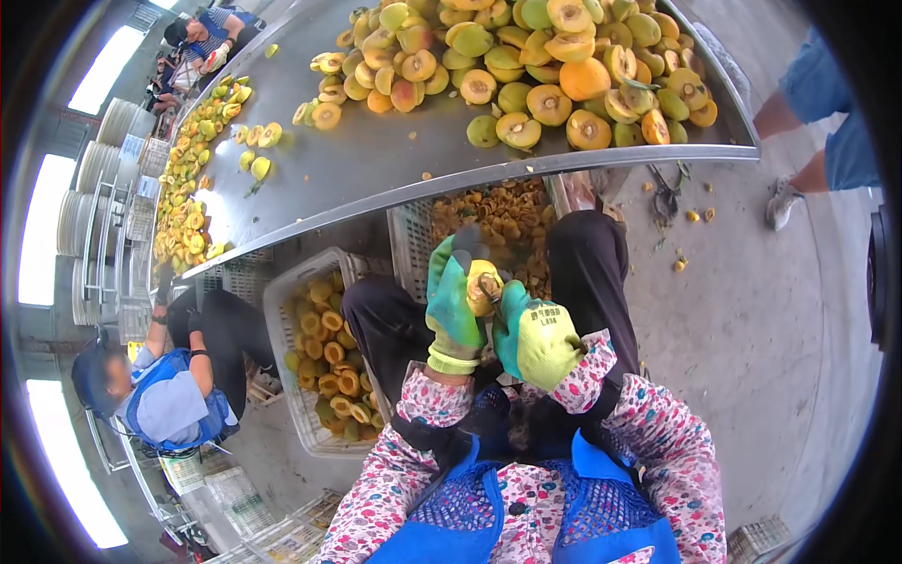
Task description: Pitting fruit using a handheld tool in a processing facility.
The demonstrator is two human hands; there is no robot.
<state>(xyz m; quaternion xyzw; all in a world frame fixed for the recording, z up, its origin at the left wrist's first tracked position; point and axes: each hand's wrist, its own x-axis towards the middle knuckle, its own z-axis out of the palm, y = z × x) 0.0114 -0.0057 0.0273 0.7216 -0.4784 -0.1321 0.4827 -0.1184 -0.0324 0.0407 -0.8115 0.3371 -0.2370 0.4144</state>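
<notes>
My left hand (455, 296), in a green and yellow glove, is closed around a yellow peach half (483, 286), cut face turned toward my right hand. My right hand (534, 331), gloved alike, is closed and holds a small dark metal pitting tool (490, 293) against the middle of the cut face. Most of the tool is hidden by the glove. Both hands are between my knees, above a white crate (410, 246) with brown-orange scraps (503, 216). Left of my knee, another white crate (282, 315) contains hollowed peach halves (331, 352).
Ahead stands a metal table (376, 174) with a raised rim, heaped with peach halves (549, 103), many with stones. A co-worker (174, 395) sits on the left; another person (209, 42) is at the far left. A person's legs (827, 150) show at right. Crates (122, 122) are stacked left.
</notes>
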